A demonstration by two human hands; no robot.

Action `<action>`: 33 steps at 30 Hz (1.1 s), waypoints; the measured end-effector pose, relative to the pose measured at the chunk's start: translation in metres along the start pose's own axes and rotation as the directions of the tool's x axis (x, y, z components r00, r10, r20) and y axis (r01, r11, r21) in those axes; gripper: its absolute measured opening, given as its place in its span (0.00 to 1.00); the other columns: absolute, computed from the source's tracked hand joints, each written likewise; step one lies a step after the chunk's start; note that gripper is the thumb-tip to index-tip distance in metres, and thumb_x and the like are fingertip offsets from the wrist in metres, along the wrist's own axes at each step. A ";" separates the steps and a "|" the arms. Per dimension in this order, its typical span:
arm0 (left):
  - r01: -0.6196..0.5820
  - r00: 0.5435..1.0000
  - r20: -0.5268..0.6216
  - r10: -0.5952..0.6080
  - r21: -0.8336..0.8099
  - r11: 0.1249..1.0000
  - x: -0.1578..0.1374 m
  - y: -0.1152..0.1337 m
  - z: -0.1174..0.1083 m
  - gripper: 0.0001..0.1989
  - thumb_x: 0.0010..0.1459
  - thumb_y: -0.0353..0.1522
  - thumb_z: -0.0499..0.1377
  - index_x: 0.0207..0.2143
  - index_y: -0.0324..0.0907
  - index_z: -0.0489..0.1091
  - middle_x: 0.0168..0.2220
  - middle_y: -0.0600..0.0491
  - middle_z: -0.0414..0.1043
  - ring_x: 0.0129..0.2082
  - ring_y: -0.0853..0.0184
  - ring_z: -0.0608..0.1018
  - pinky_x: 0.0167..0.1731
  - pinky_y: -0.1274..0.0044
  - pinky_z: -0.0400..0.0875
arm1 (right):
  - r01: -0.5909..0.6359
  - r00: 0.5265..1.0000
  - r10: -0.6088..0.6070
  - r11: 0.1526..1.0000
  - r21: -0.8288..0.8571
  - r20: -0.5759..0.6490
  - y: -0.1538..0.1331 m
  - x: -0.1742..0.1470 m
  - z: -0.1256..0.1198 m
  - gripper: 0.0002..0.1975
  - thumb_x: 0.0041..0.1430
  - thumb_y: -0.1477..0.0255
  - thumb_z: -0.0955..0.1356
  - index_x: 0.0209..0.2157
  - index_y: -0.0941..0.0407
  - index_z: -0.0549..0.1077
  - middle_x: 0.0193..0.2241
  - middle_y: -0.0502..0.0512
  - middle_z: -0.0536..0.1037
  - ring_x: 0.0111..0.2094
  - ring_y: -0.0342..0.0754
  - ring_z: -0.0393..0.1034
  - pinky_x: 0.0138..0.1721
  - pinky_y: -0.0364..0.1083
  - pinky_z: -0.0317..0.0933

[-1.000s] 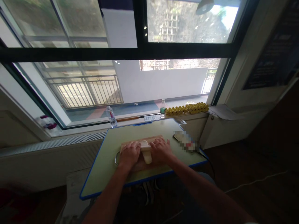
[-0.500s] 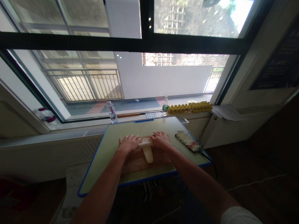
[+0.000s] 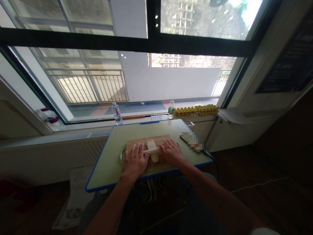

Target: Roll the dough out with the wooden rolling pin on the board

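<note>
Two palms press down, left hand [image 3: 136, 160] and right hand [image 3: 171, 151] with fingers extended, unclenched, over the left and right ends of a probably light, stiff rolling pin [image 3: 153, 150], best steered there, across seemingly soft, stretchable dough [image 3: 155, 158] on the wooden board [image 3: 135, 141].

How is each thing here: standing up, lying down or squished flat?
Dough: flattened into a strip, under the rolling pin
Rolling pin: lying across the dough
Left hand: palm down on the rolling pin
Right hand: palm down on the rolling pin
Cutting board: flat on the table
Phone: lying down, screen blurred out
Red-labelled bottle: standing up
Green-labelled bottle: standing up
</note>
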State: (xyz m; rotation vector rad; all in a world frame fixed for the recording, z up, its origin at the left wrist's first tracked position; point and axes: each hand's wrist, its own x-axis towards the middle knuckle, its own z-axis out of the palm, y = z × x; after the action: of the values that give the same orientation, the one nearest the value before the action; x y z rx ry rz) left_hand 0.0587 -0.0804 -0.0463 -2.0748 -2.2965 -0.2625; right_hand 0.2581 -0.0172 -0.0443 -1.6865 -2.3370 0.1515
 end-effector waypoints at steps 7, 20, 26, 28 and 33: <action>0.054 0.989 0.137 -0.050 -0.031 0.998 0.045 -0.005 -0.009 0.36 0.73 0.50 0.34 0.73 0.46 0.58 0.76 0.48 0.53 0.76 0.50 0.56 0.72 0.47 0.49 | 0.004 1.000 -0.004 1.000 -0.030 0.018 -0.005 0.035 -0.004 0.27 0.77 0.56 0.53 0.65 0.49 0.71 0.68 0.62 0.68 0.71 0.64 0.54 0.68 0.72 0.47; 0.044 0.975 0.218 -0.042 -0.007 0.999 0.101 -0.013 -0.009 0.34 0.71 0.49 0.36 0.71 0.52 0.62 0.76 0.46 0.54 0.74 0.47 0.59 0.69 0.41 0.50 | -0.027 0.992 0.028 1.000 -0.012 0.123 0.004 0.094 0.011 0.31 0.75 0.55 0.56 0.71 0.52 0.64 0.71 0.63 0.65 0.71 0.62 0.56 0.68 0.67 0.50; 0.028 0.986 0.165 -0.025 -0.020 0.999 0.063 -0.007 -0.008 0.35 0.72 0.48 0.33 0.71 0.51 0.62 0.75 0.50 0.56 0.74 0.49 0.59 0.71 0.45 0.49 | 0.044 0.998 -0.042 0.998 -0.044 0.046 -0.001 0.052 0.002 0.28 0.77 0.57 0.54 0.67 0.52 0.68 0.69 0.63 0.67 0.71 0.64 0.53 0.69 0.69 0.47; 0.016 0.989 0.149 -0.011 -0.032 0.999 0.047 -0.006 -0.007 0.35 0.73 0.48 0.32 0.72 0.50 0.61 0.75 0.51 0.56 0.75 0.51 0.58 0.71 0.45 0.48 | 0.061 0.998 -0.060 0.997 -0.043 0.004 -0.001 0.033 0.001 0.28 0.77 0.56 0.54 0.67 0.51 0.68 0.70 0.61 0.66 0.72 0.64 0.52 0.69 0.69 0.46; -0.017 0.998 0.065 0.020 -0.051 0.999 0.018 -0.001 -0.008 0.39 0.71 0.55 0.36 0.74 0.46 0.57 0.75 0.47 0.56 0.76 0.50 0.57 0.73 0.47 0.46 | 0.114 0.993 -0.113 0.991 0.076 -0.020 0.010 -0.001 0.002 0.24 0.78 0.56 0.56 0.63 0.49 0.72 0.70 0.57 0.67 0.72 0.60 0.52 0.70 0.67 0.46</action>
State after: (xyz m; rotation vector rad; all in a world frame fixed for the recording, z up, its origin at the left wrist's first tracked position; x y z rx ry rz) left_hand 0.0548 -0.0644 -0.0364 -2.1596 -2.3292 -0.2584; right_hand 0.2675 -0.0145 -0.0483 -1.5100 -2.3768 0.2029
